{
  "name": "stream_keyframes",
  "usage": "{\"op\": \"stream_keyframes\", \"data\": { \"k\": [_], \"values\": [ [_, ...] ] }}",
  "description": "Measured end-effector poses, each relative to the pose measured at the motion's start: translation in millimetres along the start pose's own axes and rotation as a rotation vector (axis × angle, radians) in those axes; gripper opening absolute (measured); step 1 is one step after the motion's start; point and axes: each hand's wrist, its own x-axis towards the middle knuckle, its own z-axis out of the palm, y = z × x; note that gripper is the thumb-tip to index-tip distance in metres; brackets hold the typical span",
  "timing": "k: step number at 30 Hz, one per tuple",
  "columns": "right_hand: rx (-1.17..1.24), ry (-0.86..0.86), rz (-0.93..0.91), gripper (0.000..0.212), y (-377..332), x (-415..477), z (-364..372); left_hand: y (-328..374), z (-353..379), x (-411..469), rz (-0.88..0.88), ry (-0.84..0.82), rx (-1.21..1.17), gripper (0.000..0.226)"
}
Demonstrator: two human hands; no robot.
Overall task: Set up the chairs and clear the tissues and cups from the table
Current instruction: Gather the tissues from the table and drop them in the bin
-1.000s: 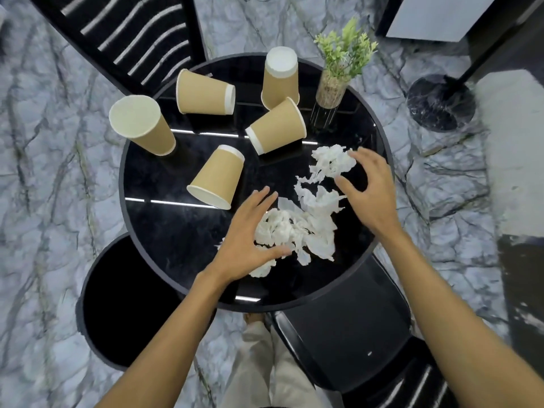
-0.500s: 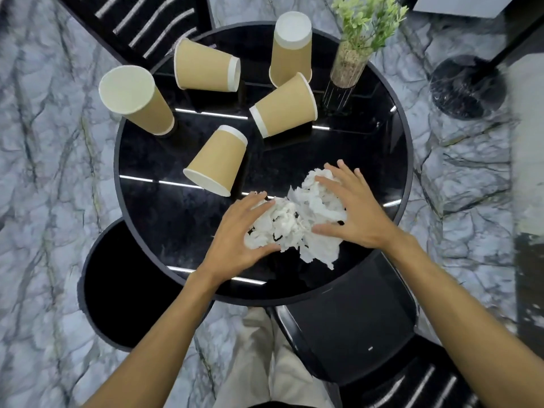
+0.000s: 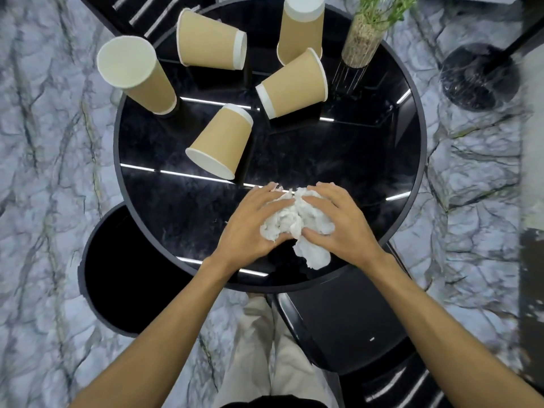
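The round black worktop was observed carrying five paper cups, well beyond the hands, some tipped on their sides. A black bin was noted below its left edge. Near the worktop's front edge, the tissues were found bunched into one crumpled white wad. The wad was pressed between the left hand and right hand, both curled around it, equally near.
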Motion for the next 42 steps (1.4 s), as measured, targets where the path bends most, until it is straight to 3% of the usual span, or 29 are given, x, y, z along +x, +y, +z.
{"op": "stream_keyframes", "data": {
  "k": [4,13,25,37,42],
  "values": [
    [-0.006,0.044,-0.006,0.041,-3,-3,10,-2,2,-3,0.014,0.105,-0.054,0.037],
    [0.239,0.055,0.118,0.036,-28,15,-3,18,-23,-3,-0.191,0.151,-0.268,0.024],
    [0.332,-0.042,-0.058,0.033,-124,62,6,37,-107,-58,-0.209,0.416,-0.195,0.032],
    [0.401,-0.293,-0.295,0.031,-273,116,140,-26,-224,-202,-0.385,0.698,0.02,0.027],
    [0.381,-0.363,-0.344,0.03,-292,123,214,-74,-235,-248,-0.442,0.785,0.053,0.025]
  ]
}}
